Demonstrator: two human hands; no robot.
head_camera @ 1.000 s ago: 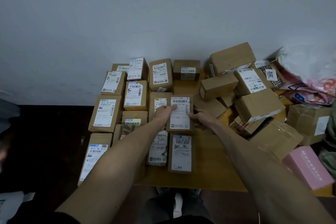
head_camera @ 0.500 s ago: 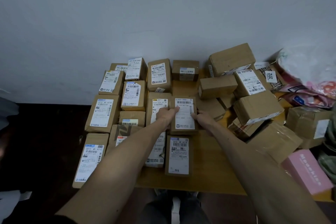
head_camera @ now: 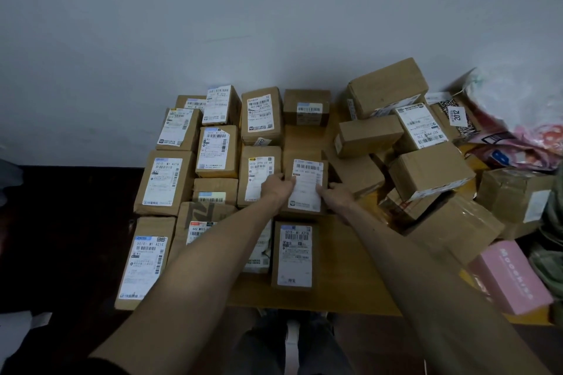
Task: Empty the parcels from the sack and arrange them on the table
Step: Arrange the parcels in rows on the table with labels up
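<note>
Slightly rightward since a second ago, the small brown cardboard parcel with a white label (head_camera: 306, 189) is being set just beside its neighbour. It is being gripped at both sides by the left hand (head_camera: 278, 189) and the right hand (head_camera: 333, 195). On the tan wooden table (head_camera: 341, 271), against the pale grey wall (head_camera: 274, 24), rows of labelled boxes (head_camera: 213, 152) are being faced by a loose heap of plain cartons (head_camera: 426, 173); possibly a crumpled whitish sack (head_camera: 515, 94) is lying far right.
</note>
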